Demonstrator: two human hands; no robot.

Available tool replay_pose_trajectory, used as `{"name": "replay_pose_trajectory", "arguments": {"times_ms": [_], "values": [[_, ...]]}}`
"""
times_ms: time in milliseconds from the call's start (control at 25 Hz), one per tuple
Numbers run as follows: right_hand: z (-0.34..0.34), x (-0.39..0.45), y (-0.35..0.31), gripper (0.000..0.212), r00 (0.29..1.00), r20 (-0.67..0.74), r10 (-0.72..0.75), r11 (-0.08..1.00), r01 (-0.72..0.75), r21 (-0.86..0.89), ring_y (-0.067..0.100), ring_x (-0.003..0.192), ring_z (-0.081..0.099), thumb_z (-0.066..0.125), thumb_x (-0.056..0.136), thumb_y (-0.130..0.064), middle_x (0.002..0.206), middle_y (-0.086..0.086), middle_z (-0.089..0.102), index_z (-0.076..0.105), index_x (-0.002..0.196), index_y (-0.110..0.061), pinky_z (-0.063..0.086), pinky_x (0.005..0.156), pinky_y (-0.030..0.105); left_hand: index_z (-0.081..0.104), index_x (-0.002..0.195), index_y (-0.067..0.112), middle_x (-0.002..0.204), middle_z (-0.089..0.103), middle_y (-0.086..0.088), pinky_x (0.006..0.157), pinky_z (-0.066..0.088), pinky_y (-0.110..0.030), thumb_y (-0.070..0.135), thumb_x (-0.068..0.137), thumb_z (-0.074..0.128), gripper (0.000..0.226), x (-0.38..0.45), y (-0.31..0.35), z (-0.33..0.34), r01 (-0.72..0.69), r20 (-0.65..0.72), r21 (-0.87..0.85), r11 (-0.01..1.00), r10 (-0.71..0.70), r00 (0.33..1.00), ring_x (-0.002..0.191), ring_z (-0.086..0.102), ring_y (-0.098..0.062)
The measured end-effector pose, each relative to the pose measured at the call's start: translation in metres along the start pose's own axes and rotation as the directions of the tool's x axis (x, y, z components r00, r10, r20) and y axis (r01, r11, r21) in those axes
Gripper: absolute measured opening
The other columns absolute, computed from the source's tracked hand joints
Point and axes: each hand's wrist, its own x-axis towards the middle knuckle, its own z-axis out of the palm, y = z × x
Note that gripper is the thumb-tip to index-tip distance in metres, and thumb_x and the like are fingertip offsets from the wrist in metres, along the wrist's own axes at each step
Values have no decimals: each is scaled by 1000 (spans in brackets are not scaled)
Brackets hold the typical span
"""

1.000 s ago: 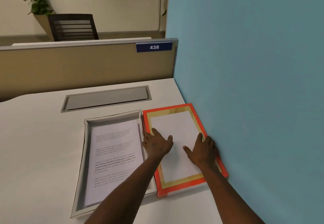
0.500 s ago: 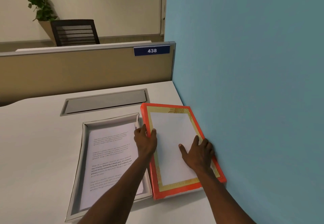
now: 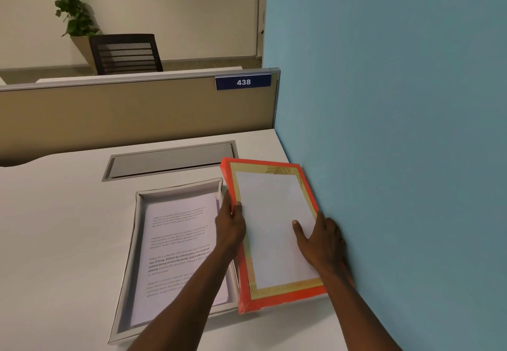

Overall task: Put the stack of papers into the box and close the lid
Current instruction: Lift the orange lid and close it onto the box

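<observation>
A shallow grey-white box [image 3: 131, 246] lies open on the white desk, with the stack of printed papers [image 3: 178, 251] inside it. Right of it is the lid [image 3: 271, 213], orange-edged with a gold border and a white centre. The lid's left side is raised off the desk and tilted. My left hand [image 3: 230, 227] grips the lid's left edge, thumb on top. On the lid's right edge rests my right hand [image 3: 321, 243], thumb lying on the white face and fingers wrapped around the side by the blue wall.
A blue wall [image 3: 397, 131] rises directly to the right of the lid. A grey cable tray cover [image 3: 170, 159] is set into the desk behind the box. A tan partition [image 3: 131, 114] labelled 438 closes the back. White desk surface [image 3: 60, 227] extends left.
Both hands went from lying flat on the lid to gripping its edges. The lid's left side has lifted and its far end has swung toward the box.
</observation>
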Motion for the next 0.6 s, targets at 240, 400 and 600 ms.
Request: {"name": "replay_pose_trajectory", "arguments": {"times_ms": [240,400,600], "values": [[-25,5,-10,74,975,220,-29,941,-47,335,34,124,57,46,88,-70,138,8,59,43,144,-22,47,104,47,40,151,34,142,58,1,102,52,-59,35,104,44,47,2,9,-61,3,-20,-145,989,-6,1000,122,62,-27],[-33,-10,-37,67,943,285,-174,889,26,458,31,134,50,53,92,-59,148,4,51,39,148,-25,42,112,46,38,152,34,145,56,0,105,49,-61,39,104,43,49,4,-1,-114,-7,-34,-74,997,5,999,127,59,-30],[-7,-63,-80,62,905,295,-305,871,140,470,28,129,56,55,95,-50,143,4,57,40,148,-23,44,107,39,21,158,37,148,46,8,115,40,-53,36,106,38,54,5,-15,-189,1,-9,114,993,0,1000,131,50,-23]]}}
